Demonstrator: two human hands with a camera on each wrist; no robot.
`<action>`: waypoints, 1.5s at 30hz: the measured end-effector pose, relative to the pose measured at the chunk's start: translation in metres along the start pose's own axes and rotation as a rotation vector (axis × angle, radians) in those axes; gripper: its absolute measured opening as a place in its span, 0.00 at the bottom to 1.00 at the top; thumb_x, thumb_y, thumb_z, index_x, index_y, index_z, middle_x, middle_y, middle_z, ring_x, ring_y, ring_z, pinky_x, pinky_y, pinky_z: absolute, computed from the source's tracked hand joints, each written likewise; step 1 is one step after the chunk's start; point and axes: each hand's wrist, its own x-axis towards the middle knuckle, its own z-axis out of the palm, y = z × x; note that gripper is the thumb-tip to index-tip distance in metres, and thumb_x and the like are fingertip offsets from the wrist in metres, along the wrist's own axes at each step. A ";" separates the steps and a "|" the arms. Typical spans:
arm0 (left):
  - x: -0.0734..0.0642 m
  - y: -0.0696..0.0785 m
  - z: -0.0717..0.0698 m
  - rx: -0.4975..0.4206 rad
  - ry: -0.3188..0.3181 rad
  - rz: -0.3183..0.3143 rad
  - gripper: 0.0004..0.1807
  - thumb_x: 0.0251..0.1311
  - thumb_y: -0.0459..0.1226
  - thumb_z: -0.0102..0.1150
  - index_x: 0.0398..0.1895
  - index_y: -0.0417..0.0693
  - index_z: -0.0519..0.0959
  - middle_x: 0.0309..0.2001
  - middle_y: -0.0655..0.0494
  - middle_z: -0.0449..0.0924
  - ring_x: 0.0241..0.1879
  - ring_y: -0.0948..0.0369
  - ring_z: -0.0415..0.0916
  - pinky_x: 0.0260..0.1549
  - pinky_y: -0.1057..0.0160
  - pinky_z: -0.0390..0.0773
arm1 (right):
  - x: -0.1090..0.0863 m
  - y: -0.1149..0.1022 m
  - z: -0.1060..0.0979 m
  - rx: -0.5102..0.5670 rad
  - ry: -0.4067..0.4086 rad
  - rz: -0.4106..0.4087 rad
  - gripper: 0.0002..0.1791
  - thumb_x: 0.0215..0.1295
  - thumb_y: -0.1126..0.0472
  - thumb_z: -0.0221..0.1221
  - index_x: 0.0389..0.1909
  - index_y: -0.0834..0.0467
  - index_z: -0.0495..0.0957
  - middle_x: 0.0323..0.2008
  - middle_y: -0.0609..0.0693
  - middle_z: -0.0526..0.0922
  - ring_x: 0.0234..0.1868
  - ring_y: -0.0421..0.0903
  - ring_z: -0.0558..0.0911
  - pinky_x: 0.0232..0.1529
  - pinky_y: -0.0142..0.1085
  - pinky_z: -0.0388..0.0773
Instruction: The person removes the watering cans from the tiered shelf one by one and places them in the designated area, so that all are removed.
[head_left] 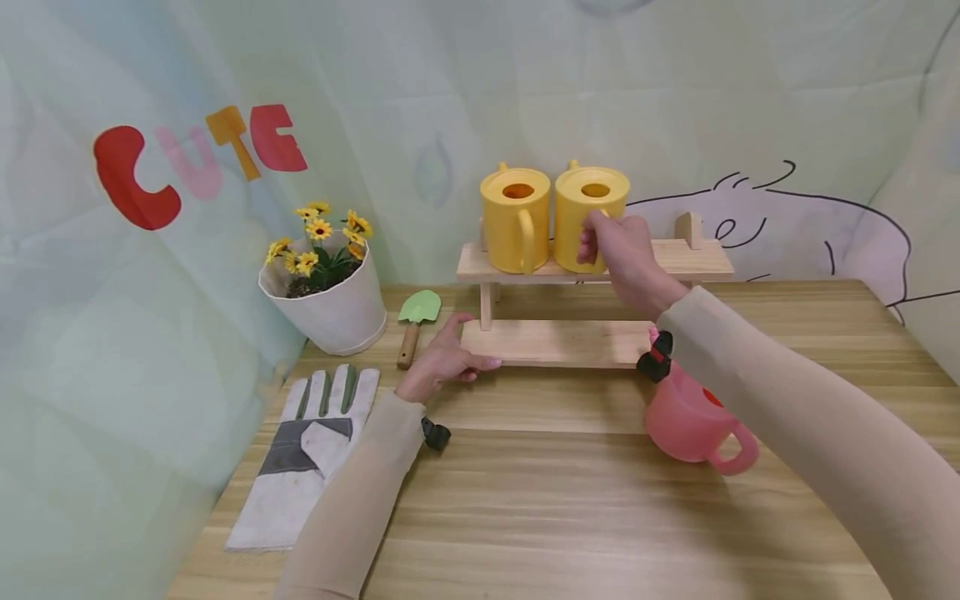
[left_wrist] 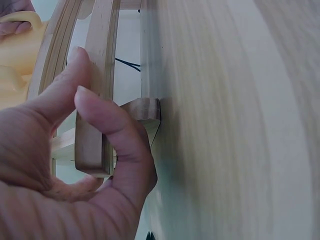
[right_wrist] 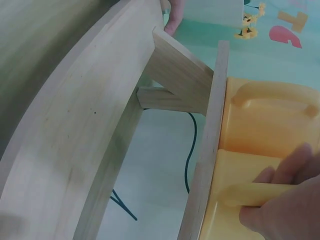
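Two yellow watering cans stand side by side on the upper board of a two-tier wooden shelf (head_left: 671, 260). My right hand (head_left: 626, 254) grips the handle of the right yellow watering can (head_left: 570, 221); its base sits at the board. Just left of it is the other yellow watering can (head_left: 498, 229), its handle facing me. My left hand (head_left: 448, 360) holds the left end of the lower board (head_left: 562, 343), with thumb and fingers bent around the wood in the left wrist view. Below my right forearm, a pink watering can (head_left: 678, 421) is partly hidden by the sleeve and wrist camera.
At the left stands a white pot (head_left: 337, 312) of yellow flowers (head_left: 318, 229). Beside it lies a trowel (head_left: 411, 333) with a green blade. A grey and white work glove (head_left: 300, 467) lies nearer me on the wooden table (head_left: 525, 517). A printed curtain (head_left: 420, 83) hangs behind.
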 end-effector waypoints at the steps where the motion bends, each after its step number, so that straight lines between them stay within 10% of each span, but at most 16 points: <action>1: 0.000 0.000 0.000 0.000 -0.001 0.001 0.58 0.61 0.31 0.80 0.87 0.53 0.51 0.70 0.28 0.65 0.21 0.66 0.73 0.22 0.73 0.78 | 0.000 0.001 0.000 0.004 0.006 -0.004 0.15 0.81 0.57 0.50 0.31 0.56 0.75 0.22 0.41 0.76 0.31 0.40 0.78 0.47 0.31 0.81; 18: 0.001 -0.001 0.002 -0.005 -0.005 0.008 0.58 0.61 0.31 0.80 0.87 0.54 0.52 0.71 0.29 0.66 0.22 0.65 0.73 0.22 0.73 0.78 | -0.006 0.001 -0.007 -0.009 0.125 -0.058 0.18 0.80 0.58 0.47 0.25 0.53 0.64 0.17 0.40 0.65 0.31 0.43 0.70 0.48 0.36 0.72; 45: 0.001 0.001 0.000 -0.020 -0.006 -0.003 0.59 0.60 0.29 0.80 0.87 0.52 0.51 0.68 0.30 0.67 0.20 0.66 0.73 0.20 0.73 0.77 | -0.034 0.005 -0.016 -0.087 0.129 -0.112 0.16 0.80 0.56 0.45 0.30 0.57 0.71 0.22 0.41 0.72 0.36 0.44 0.76 0.46 0.36 0.77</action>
